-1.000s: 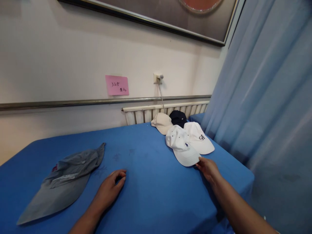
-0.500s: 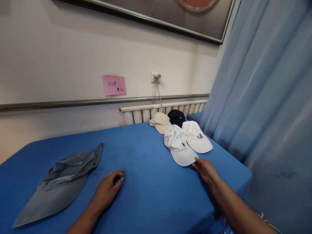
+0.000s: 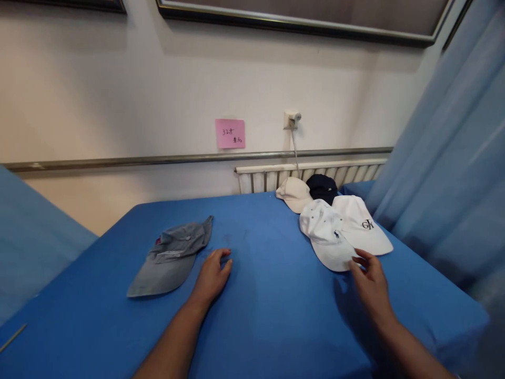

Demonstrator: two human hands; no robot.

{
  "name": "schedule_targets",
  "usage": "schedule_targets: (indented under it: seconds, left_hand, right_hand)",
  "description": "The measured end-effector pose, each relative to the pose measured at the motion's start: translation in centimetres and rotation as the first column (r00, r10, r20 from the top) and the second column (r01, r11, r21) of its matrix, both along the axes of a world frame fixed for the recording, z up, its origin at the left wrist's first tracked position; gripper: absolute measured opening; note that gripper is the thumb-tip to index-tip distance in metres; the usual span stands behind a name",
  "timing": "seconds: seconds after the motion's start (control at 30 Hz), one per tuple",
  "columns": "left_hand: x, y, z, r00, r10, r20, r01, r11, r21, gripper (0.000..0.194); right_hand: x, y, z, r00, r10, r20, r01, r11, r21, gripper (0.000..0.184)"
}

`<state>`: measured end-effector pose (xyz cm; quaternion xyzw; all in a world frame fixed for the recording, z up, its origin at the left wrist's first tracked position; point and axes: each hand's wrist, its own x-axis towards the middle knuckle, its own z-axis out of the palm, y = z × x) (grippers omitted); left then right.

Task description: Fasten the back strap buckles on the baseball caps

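My right hand (image 3: 371,284) hovers at the brim edge of a pale white cap (image 3: 325,234) with a small dark embroidered logo. Its thumb and forefinger are parted, with no brim visibly pinched between them. My left hand (image 3: 213,276) rests on the blue-covered table (image 3: 268,316), loosely curled, thumb apart from the fingers and holding nothing. Just left of it lies a grey-blue cap (image 3: 169,263), its brim pointing toward the lower left. A white cap with black lettering (image 3: 361,223) partly lies beside the pale one.
Behind the white caps sit a cream cap (image 3: 294,193) and a navy cap (image 3: 321,188), near a radiator (image 3: 256,181). A metal rail (image 3: 169,159) runs along the wall below a pink note (image 3: 230,133). A blue curtain (image 3: 445,173) hangs at the right.
My right hand's fingers have let go of the pale cap's brim and parted. The left hand stays beside the grey-blue cap. The view has turned left.
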<state>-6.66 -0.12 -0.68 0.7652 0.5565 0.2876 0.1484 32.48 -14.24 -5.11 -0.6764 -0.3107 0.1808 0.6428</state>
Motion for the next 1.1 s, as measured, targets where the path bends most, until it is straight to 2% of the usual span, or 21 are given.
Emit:
schedule_targets:
  seconds: [0.07, 0.1, 0.17, 0.2, 0.27, 0.37, 0.47, 0.57, 0.67, 0.7, 0.77, 0.83, 0.9, 0.93, 1.0, 1.1]
  left_hand:
    - [-1.3, 0.6, 1.0, 0.990, 0.120, -0.077, -0.112, 0.988, 0.105, 0.032]
    - [-2.0, 0.9, 1.4, 0.974, 0.194, -0.117, -0.175, 0.972, 0.157, 0.034]
    - [-3.6, 1.4, 2.2, 0.921, 0.333, -0.202, -0.286, 0.930, 0.229, 0.041]
    - [-4.2, 1.5, 2.5, 0.886, 0.397, -0.241, -0.342, 0.909, 0.240, 0.045]
    - [-5.2, 1.6, 2.8, 0.823, 0.470, -0.319, -0.412, 0.881, 0.233, 0.052]
    - [-5.7, 1.6, 2.8, 0.780, 0.456, -0.428, -0.417, 0.889, 0.187, 0.049]
    - [-5.5, 2.0, 2.8, 0.782, 0.398, -0.480, -0.375, 0.915, 0.148, 0.036]
    - [-5.2, 2.7, 2.8, 0.800, 0.374, -0.469, -0.353, 0.926, 0.137, 0.029]
    - [-4.4, 3.1, 2.9, 0.838, 0.321, -0.441, -0.283, 0.947, 0.150, 0.025]
    - [-3.9, 3.0, 2.9, 0.865, 0.264, -0.427, -0.218, 0.964, 0.154, 0.024]
    - [-2.6, 2.3, 2.8, 0.917, 0.073, -0.392, -0.012, 0.988, 0.155, 0.022]
    - [-1.1, 1.3, 2.7, 0.921, -0.150, -0.360, 0.223, 0.960, 0.170, 0.023]
    - [0.2, 0.5, 2.6, 0.902, -0.256, -0.348, 0.346, 0.911, 0.224, 0.027]
    - [0.6, 0.3, 2.5, 0.898, -0.268, -0.349, 0.365, 0.897, 0.251, 0.028]
    - [0.8, 0.6, 2.2, 0.913, -0.213, -0.349, 0.322, 0.901, 0.292, 0.026]
    - [-0.3, 2.6, 1.5, 0.945, -0.039, -0.324, 0.144, 0.941, 0.306, 0.021]
  right_hand:
    - [-4.0, 1.4, 2.2, 0.987, 0.160, 0.001, -0.160, 0.986, 0.050, 0.037]
    - [-6.2, 2.3, 3.2, 0.964, 0.265, 0.004, -0.264, 0.961, 0.085, 0.034]
    - [-10.4, 4.6, 4.3, 0.916, 0.401, 0.019, -0.399, 0.907, 0.133, 0.026]
    - [-12.3, 5.8, 4.3, 0.885, 0.463, 0.040, -0.464, 0.876, 0.131, 0.022]
    - [-15.2, 8.1, 3.4, 0.816, 0.575, 0.062, -0.578, 0.811, 0.092, 0.020]
    - [-17.4, 10.2, 0.9, 0.757, 0.653, 0.036, -0.654, 0.756, 0.025, 0.019]
    - [-17.2, 10.8, -1.0, 0.712, 0.702, -0.002, -0.702, 0.712, -0.001, 0.017]
    - [-16.2, 10.9, -1.8, 0.687, 0.724, -0.061, -0.725, 0.689, -0.002, 0.015]
    - [-15.6, 11.6, -1.8, 0.699, 0.705, -0.121, -0.709, 0.705, 0.014, 0.014]
    - [-15.5, 12.0, -1.8, 0.709, 0.692, -0.136, -0.696, 0.718, 0.022, 0.014]
    - [-15.1, 12.8, -1.7, 0.745, 0.649, -0.155, -0.651, 0.758, 0.041, 0.015]
    - [-14.2, 13.6, -1.4, 0.796, 0.584, -0.158, -0.582, 0.810, 0.066, 0.018]
    - [-13.0, 14.2, -1.1, 0.866, 0.480, -0.138, -0.470, 0.877, 0.098, 0.022]
    - [-12.3, 14.4, -1.0, 0.902, 0.416, -0.117, -0.405, 0.908, 0.111, 0.023]
    - [-11.2, 14.8, -0.9, 0.951, 0.302, -0.067, -0.293, 0.949, 0.119, 0.023]
    - [-10.8, 15.2, -1.2, 0.961, 0.277, -0.023, -0.274, 0.958, 0.083, 0.020]
